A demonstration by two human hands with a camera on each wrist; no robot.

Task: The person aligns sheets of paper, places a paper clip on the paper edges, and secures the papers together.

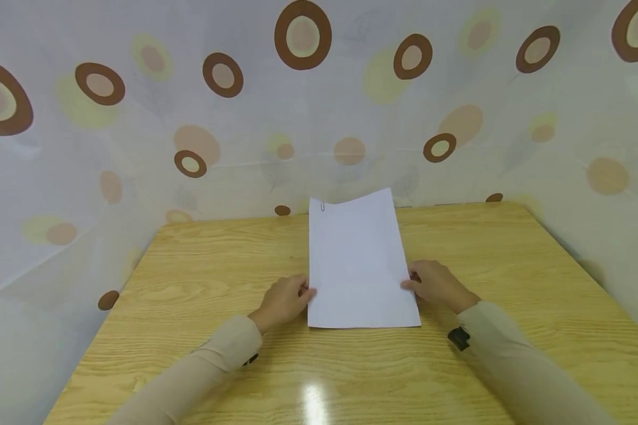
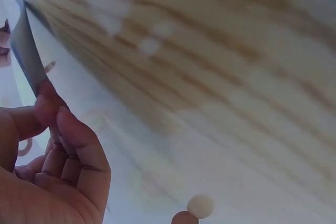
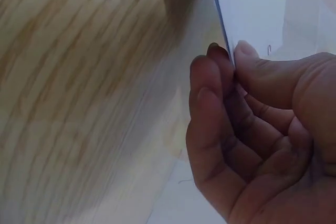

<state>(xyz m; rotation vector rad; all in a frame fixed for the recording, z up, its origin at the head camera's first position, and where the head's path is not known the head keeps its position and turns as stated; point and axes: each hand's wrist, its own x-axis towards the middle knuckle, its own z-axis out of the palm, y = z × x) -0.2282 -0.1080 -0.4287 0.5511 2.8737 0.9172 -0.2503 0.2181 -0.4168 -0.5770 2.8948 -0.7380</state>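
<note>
A stack of white paper sheets is held up off the table, its upper edge dipping in the middle. Near its top left corner sits a small paper clip, which also shows in the right wrist view. My left hand pinches the left edge of the sheets between thumb and fingers. On the opposite edge, my right hand pinches the sheets, thumb on the front face and fingers behind. The right wrist view shows several thin layers at the edge beside the thumb.
A wood-grain table lies under both hands. Patterned sheeting with brown and yellow ovals rises behind the table and along its sides. A dark strap shows at the right wrist.
</note>
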